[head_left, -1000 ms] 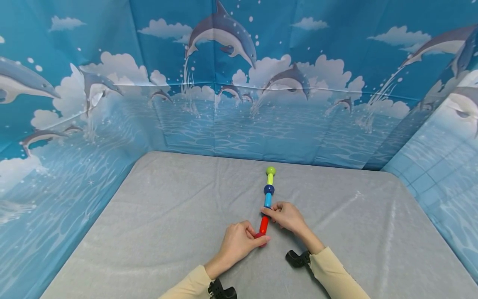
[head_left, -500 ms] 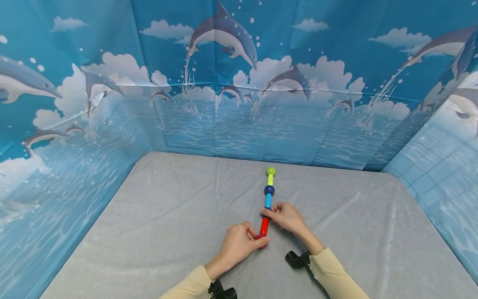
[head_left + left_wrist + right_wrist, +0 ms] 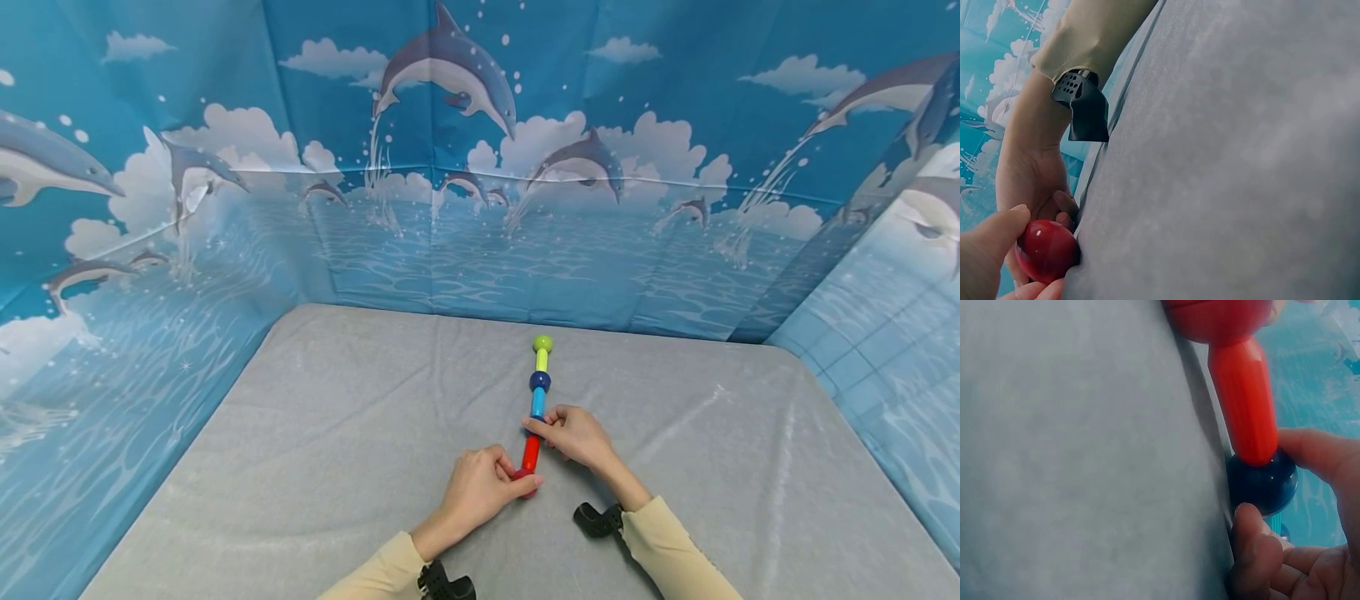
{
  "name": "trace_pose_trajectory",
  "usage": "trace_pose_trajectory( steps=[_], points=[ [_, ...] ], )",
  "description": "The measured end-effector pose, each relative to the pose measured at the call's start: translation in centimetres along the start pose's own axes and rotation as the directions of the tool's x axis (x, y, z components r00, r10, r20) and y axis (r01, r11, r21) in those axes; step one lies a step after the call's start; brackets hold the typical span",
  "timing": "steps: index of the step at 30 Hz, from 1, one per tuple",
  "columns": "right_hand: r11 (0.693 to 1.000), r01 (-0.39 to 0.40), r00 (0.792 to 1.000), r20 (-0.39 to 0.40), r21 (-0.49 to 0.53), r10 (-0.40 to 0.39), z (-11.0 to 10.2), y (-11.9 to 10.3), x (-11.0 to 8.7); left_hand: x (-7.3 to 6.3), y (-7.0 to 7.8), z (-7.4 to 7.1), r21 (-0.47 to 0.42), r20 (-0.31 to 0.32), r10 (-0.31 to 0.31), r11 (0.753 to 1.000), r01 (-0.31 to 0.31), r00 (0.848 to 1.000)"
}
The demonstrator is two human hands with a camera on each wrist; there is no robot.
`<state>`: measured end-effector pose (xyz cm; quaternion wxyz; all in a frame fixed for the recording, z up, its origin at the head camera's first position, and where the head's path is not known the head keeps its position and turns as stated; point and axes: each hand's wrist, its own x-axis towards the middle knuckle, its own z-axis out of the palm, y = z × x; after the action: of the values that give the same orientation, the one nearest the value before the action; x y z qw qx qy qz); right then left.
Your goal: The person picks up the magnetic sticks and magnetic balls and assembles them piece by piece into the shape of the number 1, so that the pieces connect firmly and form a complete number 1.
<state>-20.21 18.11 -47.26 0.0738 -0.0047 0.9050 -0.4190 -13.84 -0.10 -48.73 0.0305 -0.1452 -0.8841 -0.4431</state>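
Note:
A straight chain of toy building rods and balls lies on the grey cloth, pointing away from me in the head view. At its near end my left hand pinches a red ball between thumb and fingers. A red rod joins that ball to a dark blue ball, which my right hand pinches. Beyond it follow a light blue rod, another dark blue ball, a lime rod and a green ball. Fingers partly cover both held balls in the head view.
Grey cloth covers the table around the chain. A blue curtain printed with dolphins encloses its back and sides. Black wrist mounts sit at both cuffs, close to the tabletop.

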Motion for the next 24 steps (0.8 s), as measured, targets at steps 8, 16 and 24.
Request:
trace_pose_trajectory(
  steps=[8, 16, 24],
  points=[
    [1.000, 0.011, 1.000, -0.007, -0.008, -0.011, -0.1, -0.1, -0.1, 0.1, 0.1, 0.0, -0.006, 0.011, -0.001, 1.000, 0.001, 1.000],
    [0.996, 0.064, 0.997, -0.035, -0.056, -0.066, -0.1, -0.1, -0.6, 0.1, 0.0, 0.1, -0.016, 0.021, -0.017, 1.000, 0.017, 1.000],
    [0.994, 0.065, 0.996, -0.049, -0.083, -0.070, -1.1, 0.0, -1.1, 0.1, -0.2, -0.7, -0.031, 0.043, -0.008, 0.999, 0.009, 0.999]
  ],
)
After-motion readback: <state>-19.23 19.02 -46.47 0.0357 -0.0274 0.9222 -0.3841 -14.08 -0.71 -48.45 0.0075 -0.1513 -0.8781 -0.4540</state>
